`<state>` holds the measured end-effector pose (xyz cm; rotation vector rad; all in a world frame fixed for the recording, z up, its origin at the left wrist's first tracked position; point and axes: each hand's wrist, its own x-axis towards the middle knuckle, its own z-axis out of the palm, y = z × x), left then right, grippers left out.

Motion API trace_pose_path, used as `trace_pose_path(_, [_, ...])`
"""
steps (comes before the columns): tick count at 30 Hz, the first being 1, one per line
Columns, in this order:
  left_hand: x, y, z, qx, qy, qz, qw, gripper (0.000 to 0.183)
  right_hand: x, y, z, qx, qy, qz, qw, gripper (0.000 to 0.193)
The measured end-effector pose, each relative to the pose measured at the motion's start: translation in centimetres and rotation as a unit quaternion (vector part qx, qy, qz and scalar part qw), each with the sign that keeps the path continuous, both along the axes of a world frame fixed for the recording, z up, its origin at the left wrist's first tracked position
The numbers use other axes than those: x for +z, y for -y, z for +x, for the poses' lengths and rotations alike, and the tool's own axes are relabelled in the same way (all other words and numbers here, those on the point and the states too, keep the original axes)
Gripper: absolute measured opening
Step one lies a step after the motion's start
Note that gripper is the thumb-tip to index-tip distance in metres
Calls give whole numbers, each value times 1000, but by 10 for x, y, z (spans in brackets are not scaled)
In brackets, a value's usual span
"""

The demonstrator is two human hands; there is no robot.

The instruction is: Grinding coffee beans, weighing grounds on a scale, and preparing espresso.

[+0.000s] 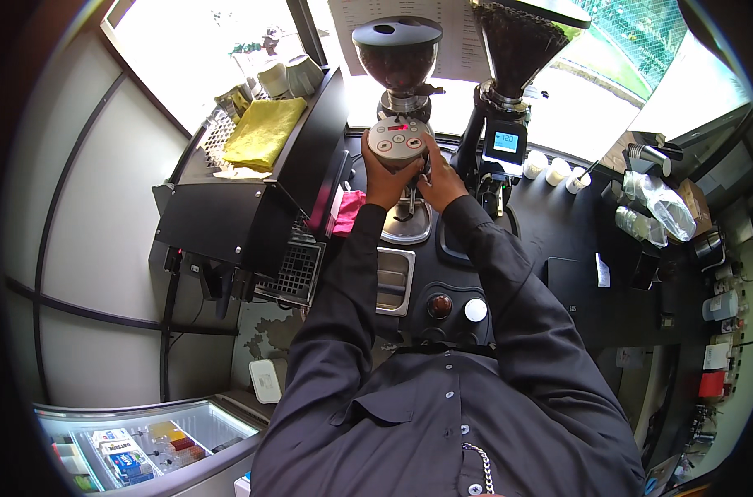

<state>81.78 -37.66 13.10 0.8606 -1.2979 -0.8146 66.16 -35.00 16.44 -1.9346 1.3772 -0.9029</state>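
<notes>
Both my hands are raised at the front of a coffee grinder (pixel 399 65) with a round bean hopper. Its round grey control panel (pixel 395 141) shows a red display and several buttons. My left hand (pixel 388 179) closes around the panel's left side, thumb toward the middle. On the right side, my right hand (pixel 442 176) curls against the panel, index finger along its edge. What lies beneath my fingers is partly hidden. A round metal tray (pixel 409 225) sits below them. A second grinder (pixel 504 137), with a tall cone hopper and lit screen, stands to the right.
At left stands a black espresso machine (pixel 219 217) with a yellow cloth (pixel 264 132) and cups on top. A pink cloth (pixel 348 213) lies beside it. Nearer me are a metal bin (pixel 394 282) and tampers (pixel 440 307). Small white cups (pixel 557 171) line the right-hand counter.
</notes>
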Motion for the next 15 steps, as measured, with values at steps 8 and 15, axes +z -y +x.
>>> trace_pose_path(8, [1, -2, 1, 13, 13, -4, 1000, 125, -4, 2, 2, -2, -5, 5, 1000, 94])
trace_pose_path(15, [-4, 2, 2, -6, 1, -3, 1000, 125, -15, 7, 2, -7, -7, -88, 996, 93])
